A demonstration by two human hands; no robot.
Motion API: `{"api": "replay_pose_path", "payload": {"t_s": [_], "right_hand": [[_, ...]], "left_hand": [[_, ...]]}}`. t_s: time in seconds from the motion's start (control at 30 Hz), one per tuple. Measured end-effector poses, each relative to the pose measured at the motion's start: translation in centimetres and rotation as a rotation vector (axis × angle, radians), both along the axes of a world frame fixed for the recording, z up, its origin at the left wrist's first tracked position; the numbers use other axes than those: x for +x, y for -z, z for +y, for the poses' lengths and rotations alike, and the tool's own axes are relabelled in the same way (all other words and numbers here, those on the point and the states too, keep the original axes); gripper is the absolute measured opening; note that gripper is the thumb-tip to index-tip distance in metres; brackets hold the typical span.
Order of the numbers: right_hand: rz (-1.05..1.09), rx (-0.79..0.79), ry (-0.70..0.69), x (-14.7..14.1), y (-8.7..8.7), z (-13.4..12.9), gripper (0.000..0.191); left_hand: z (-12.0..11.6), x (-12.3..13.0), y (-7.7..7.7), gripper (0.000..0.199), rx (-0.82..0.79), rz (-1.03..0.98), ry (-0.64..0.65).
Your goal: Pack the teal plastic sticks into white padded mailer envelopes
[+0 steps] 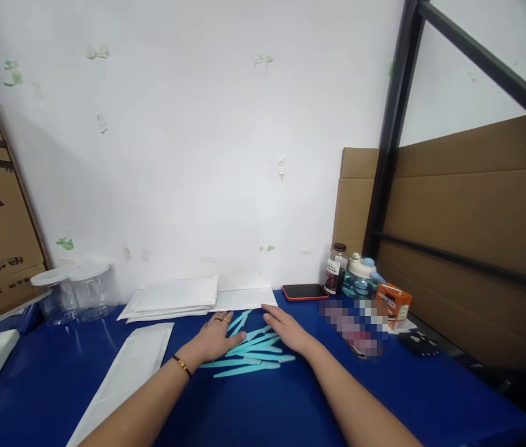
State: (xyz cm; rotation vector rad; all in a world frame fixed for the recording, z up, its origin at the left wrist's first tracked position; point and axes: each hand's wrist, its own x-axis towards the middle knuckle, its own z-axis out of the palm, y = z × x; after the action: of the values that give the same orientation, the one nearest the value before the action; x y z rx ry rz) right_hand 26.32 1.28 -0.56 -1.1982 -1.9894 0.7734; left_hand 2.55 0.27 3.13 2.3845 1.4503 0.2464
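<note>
A loose pile of turquoise eyebrow razors (248, 370) lies on the blue table between my two hands, their slim handles crossing one another. My left hand (213, 338) rests palm down at the pile's left edge, fingers apart, its thumb over some of the handles. On the other side, my right hand (289, 329) has its fingers stretched out beside the upper right of the pile. Neither hand grips a razor. Part of the pile is hidden under the left hand.
White padded envelopes (174, 295) lie along the wall, and another envelope (135, 360) sits at the left. Two clear lidded jars (92, 295) stand behind it. A phone (304, 292), a dark bottle (336, 270), a water bottle (360, 279) and an orange box (394, 304) are at the right.
</note>
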Motion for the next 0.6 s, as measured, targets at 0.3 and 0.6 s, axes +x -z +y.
{"api": "replay_pose_path", "payload": {"t_s": [0.3,0.6], "right_hand": [[-0.046,0.037,0.015,0.3,1.0,1.2,0.050],[-0.014,0.127,-0.068,0.5,0.5,1.2,0.038]], "left_hand": [[-1.9,0.8,1.4,0.067,0.033,0.003,0.258],[-1.5,0.6,1.9,0.059,0.042,-0.128,0.237]]}}
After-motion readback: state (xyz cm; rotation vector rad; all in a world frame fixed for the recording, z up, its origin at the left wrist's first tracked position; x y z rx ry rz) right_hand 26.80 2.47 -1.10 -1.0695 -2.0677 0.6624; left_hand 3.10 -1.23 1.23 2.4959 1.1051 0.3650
